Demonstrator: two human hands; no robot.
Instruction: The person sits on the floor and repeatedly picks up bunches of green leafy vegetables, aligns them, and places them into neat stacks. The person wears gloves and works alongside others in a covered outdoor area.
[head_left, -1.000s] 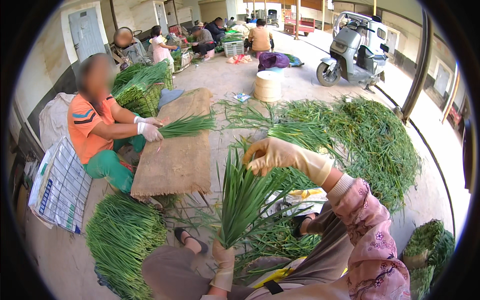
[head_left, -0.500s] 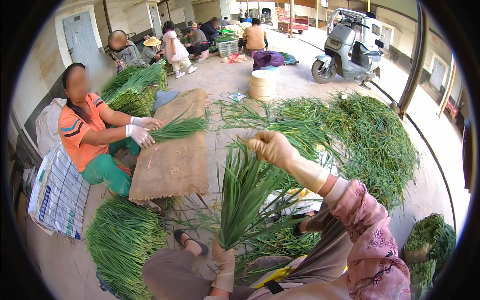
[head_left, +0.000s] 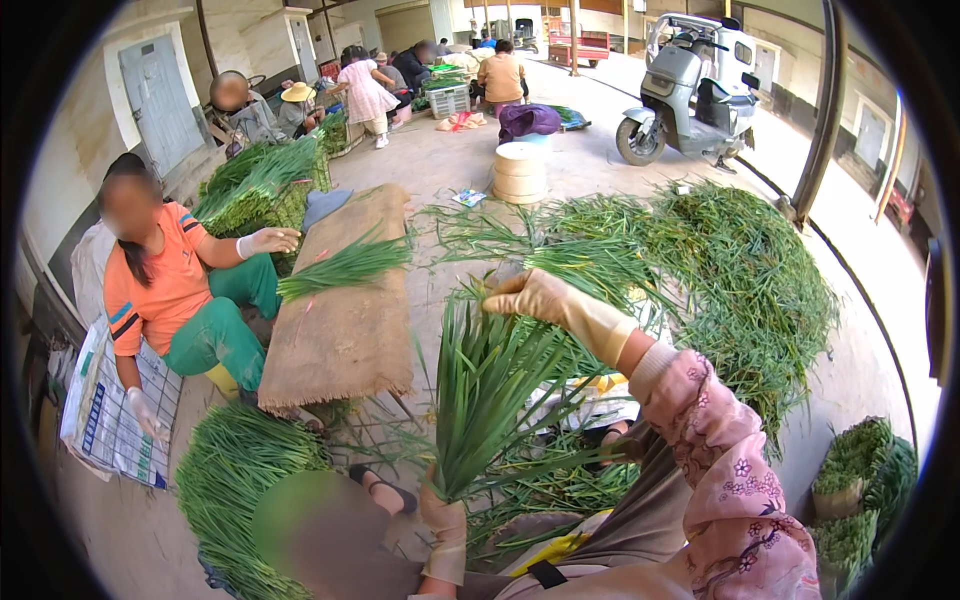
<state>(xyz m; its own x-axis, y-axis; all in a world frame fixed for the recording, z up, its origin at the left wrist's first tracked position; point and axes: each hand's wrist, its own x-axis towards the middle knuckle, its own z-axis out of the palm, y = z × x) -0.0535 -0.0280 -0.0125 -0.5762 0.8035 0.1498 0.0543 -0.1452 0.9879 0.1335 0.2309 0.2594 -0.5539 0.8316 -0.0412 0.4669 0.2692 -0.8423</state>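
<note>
My left hand (head_left: 444, 515), in a cream rubber glove, is closed round the base of an upright bunch of long green leaves (head_left: 485, 395) low in the middle. My gloved right hand (head_left: 555, 305) is bent over the bunch's top, fingers closed at the leaf tips. Loose leaves (head_left: 590, 260) lie behind the bunch and beneath it. To the left, a dense pile of trimmed greens (head_left: 235, 480) sits beside my knee.
A co-worker (head_left: 170, 290) in orange sits left beside a burlap-covered board (head_left: 330, 350) bearing a loose bunch (head_left: 345, 268). A wide leaf heap (head_left: 740, 290) covers the right floor. A cream bucket (head_left: 518, 175), scooter (head_left: 685, 95), post (head_left: 820, 130) and several other people stand or sit behind.
The co-worker has let go of the bunch on the board and reached one arm down to the left. My right hand has shifted slightly left. A small person in pink has moved rightward.
</note>
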